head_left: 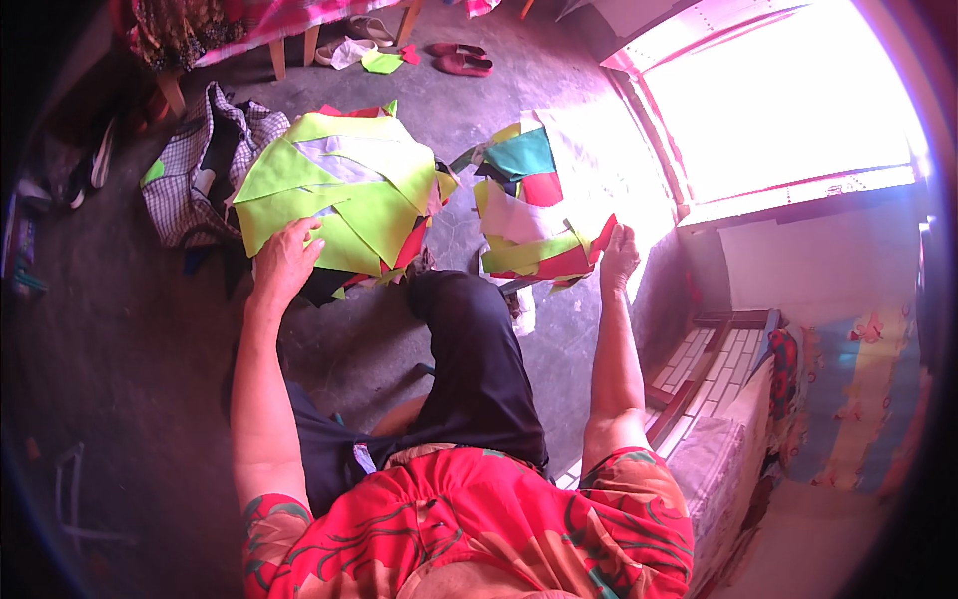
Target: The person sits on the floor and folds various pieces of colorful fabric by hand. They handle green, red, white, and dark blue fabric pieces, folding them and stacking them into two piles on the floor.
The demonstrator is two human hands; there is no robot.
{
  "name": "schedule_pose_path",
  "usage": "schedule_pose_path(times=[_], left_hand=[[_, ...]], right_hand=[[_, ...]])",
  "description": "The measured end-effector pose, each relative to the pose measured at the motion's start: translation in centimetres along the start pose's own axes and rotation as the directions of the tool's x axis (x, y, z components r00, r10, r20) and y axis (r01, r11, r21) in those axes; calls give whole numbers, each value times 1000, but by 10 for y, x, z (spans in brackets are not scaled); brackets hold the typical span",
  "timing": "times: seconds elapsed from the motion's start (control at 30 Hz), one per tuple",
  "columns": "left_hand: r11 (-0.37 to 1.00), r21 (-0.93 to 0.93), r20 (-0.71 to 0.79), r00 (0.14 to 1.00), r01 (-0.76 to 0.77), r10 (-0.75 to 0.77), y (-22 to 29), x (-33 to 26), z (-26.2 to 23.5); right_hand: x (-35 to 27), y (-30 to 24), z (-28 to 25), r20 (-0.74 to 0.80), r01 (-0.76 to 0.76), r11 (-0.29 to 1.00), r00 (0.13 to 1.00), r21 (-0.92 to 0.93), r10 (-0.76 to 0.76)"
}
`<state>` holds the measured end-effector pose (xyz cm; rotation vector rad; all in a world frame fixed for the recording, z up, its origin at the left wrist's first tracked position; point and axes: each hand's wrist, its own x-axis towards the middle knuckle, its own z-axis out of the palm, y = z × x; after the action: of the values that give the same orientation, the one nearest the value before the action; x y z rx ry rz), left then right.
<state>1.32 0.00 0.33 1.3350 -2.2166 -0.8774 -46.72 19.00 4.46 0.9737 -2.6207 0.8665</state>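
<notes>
In front of me on the left is a large pile of yellow-green cloth pieces [379, 215], with white and red scraps showing among them. My left hand [287, 258] is at its near left edge, fingers curled on a yellow-green cloth piece [261, 225]. A smaller pile to the right holds a teal cloth piece [521, 155], pale pink cloth [519, 222] and red, white and yellow-green scraps. At that pile's right side, my right hand [619, 258] is closed on a red cloth piece [603, 238]. What supports the piles is mostly hidden.
A checkered bag [180, 190] slumps left of the large pile. Red shoes [464, 62] and a few scraps [381, 62] lie farther off on the grey floor [349, 339]. To the right are a bright opening [788, 100] and a wooden-framed bench [689, 384].
</notes>
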Motion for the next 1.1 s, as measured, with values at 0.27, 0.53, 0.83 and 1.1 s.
schedule_pose_path(times=[0.27, 0.53, 0.83, 1.1], left_hand=[[1000, -13, 14, 1000, 21, -20, -1, -1, -2], [1000, 7, -2, 1000, 18, -18, -1, -2, -4], [1000, -27, -24, 1000, 1, -2, 0, -1, -4], [903, -421, 94, 994, 82, -47, 8, 7, -3]], right_hand=[[-22, -44, 5, 253, 312, 922, 934, -228, -254], [-12, -34, 16, 287, 348, 862, 925, -370, -250], [7, -11, 9, 11, -105, 745, 991, 658, 130], [-27, -159, 1, 481, -497, -25, 850, 867, -214]])
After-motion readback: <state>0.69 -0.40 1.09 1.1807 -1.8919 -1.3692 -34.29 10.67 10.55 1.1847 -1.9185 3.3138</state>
